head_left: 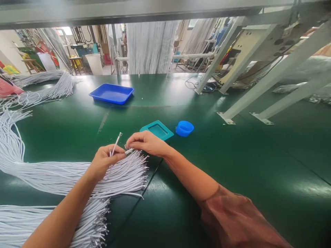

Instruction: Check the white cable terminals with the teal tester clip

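Note:
A thick bundle of white cables (64, 175) lies across the green table, its stripped ends fanned out to the right. Above those ends, my left hand (107, 158) is closed on a white cable; one short cable end (117, 143) sticks up between its fingers. My right hand (147, 143) pinches at the tip of a cable just right of the left fingers; what exactly is in that pinch is too small to make out. Beyond the right hand lies a teal tray (169, 135), partly covered by it. A second cable bundle (90, 220) lies nearer, partly behind my left forearm.
A small blue round container (184, 128) stands right of the teal tray. Farther back is a blue tray (111, 93). Metal legs (240, 93) are fixed to the table at right, near a coiled cord (208, 89). More cables (62, 84) lie at far left.

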A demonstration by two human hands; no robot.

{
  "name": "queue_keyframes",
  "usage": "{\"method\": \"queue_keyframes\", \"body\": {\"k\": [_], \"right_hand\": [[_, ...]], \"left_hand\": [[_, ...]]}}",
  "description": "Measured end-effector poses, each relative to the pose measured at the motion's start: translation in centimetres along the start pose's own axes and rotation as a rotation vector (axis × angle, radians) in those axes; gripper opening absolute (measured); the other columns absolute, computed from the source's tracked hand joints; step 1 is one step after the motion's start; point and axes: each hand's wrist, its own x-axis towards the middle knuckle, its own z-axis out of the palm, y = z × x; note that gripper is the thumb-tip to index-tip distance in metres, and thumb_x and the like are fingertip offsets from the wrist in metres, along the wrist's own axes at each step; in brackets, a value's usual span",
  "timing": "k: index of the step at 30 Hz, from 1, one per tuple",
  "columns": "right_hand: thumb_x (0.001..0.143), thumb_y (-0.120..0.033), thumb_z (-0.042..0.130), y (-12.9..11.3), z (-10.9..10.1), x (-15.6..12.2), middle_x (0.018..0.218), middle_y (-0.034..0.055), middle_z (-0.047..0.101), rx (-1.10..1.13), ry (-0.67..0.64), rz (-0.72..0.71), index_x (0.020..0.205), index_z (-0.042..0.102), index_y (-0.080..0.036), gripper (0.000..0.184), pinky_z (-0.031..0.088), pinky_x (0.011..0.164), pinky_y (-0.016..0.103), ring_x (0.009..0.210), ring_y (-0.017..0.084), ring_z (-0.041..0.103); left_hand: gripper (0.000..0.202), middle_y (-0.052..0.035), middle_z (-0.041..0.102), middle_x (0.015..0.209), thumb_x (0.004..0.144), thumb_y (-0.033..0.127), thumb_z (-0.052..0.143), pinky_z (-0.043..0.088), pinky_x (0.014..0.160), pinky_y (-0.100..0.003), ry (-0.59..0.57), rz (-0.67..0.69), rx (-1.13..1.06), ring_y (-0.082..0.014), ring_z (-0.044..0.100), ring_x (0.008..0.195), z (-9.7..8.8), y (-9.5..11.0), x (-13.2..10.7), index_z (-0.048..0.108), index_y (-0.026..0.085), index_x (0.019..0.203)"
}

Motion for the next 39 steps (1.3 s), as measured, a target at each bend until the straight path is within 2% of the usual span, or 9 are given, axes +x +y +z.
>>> {"method": "queue_keyframes", "body": {"k": [3,6,11,20,24,30,35,37,39], "right_hand": [[0.078,-0.014,0.049,-0.4,0.0,0.1,0.091,0.0033,0.06,0.047,-0.026,-0.13,0.105,0.058,-0.014,0.028,0.043,0.075,0.025,0.079,0.01,0.054],[0.078,-0.012,0.047,-0.6,0.2,0.0,0.095,0.0045,0.061,0.04,-0.122,-0.198,0.104,0.059,-0.014,0.028,0.042,0.08,0.027,0.086,0.011,0.054],[0.071,-0.02,0.061,-0.2,1.2,0.0,0.081,0.003,0.065,0.266,-0.067,-0.033,0.093,0.065,-0.013,0.024,0.044,0.075,0.028,0.078,0.013,0.058],[0.063,-0.035,0.069,0.8,3.5,0.7,0.06,0.0015,0.063,0.528,0.235,0.111,0.075,0.068,-0.012,0.026,0.04,0.054,0.022,0.052,0.007,0.05],[0.064,-0.035,0.067,1.0,4.1,0.9,0.062,0.0023,0.063,0.562,0.272,0.107,0.078,0.068,-0.012,0.027,0.041,0.056,0.023,0.054,0.008,0.051],[0.075,-0.035,0.057,1.7,5.0,0.6,0.058,0.0033,0.063,0.058,0.498,0.068,0.066,0.066,-0.015,0.024,0.038,0.052,0.024,0.051,0.011,0.049],[0.085,-0.025,0.043,2.3,5.0,-0.1,0.067,0.0088,0.063,-0.646,0.524,-0.358,0.077,0.067,-0.016,0.027,0.038,0.073,0.035,0.072,0.019,0.052],[0.086,-0.025,0.042,2.1,4.4,-0.1,0.07,0.0089,0.063,-0.679,0.452,-0.41,0.08,0.067,-0.016,0.027,0.038,0.075,0.035,0.075,0.019,0.052],[0.085,-0.03,0.045,1.7,3.7,0.3,0.072,0.0063,0.064,-0.494,0.352,-0.301,0.079,0.066,-0.018,0.025,0.039,0.071,0.031,0.071,0.016,0.051]], "left_hand": [[0.013,0.0043,0.049,0.053,0.065,0.024,0.07,0.021,0.044,-0.02,0.046,-0.092,-0.122,-0.004,0.03,0.046,-0.2,0.0,0.1,0.062,0.015,0.069],[0.015,0.0041,0.048,0.053,0.064,0.024,0.071,0.017,0.043,-0.02,0.03,-0.148,-0.21,-0.0031,0.028,0.044,-0.2,0.0,0.3,0.06,0.014,0.065],[0.02,0.0055,0.042,0.048,0.061,0.027,0.073,0.013,0.042,-0.021,0.015,-0.211,-0.333,-0.003,0.023,0.041,0.0,0.1,0.4,0.06,0.013,0.064],[0.021,0.0062,0.038,0.047,0.064,0.031,0.07,0.015,0.044,-0.022,0.252,0.042,-0.13,-0.0045,0.025,0.045,1.2,-0.3,0.0,0.062,0.012,0.067],[0.02,0.0072,0.035,0.046,0.066,0.032,0.069,0.014,0.044,-0.022,0.264,0.023,-0.187,-0.0048,0.022,0.045,1.4,-0.4,0.1,0.061,0.013,0.067],[0.023,0.0075,0.035,0.045,0.063,0.032,0.071,0.013,0.044,-0.022,0.251,-0.045,-0.244,-0.0048,0.021,0.044,1.5,-0.4,0.0,0.06,0.012,0.067],[0.023,0.0075,0.036,0.045,0.06,0.03,0.073,0.015,0.044,-0.022,0.269,-0.027,-0.273,-0.0047,0.023,0.043,1.7,-0.7,0.0,0.06,0.012,0.065],[0.023,0.0073,0.037,0.044,0.059,0.03,0.074,0.016,0.044,-0.021,0.271,-0.023,-0.28,-0.0045,0.024,0.043,1.7,-0.8,0.1,0.06,0.012,0.064],[0.023,0.0074,0.037,0.043,0.058,0.031,0.074,0.016,0.043,-0.021,0.289,-0.027,-0.278,-0.0044,0.025,0.041,1.6,-0.7,0.2,0.06,0.012,0.063]]}}
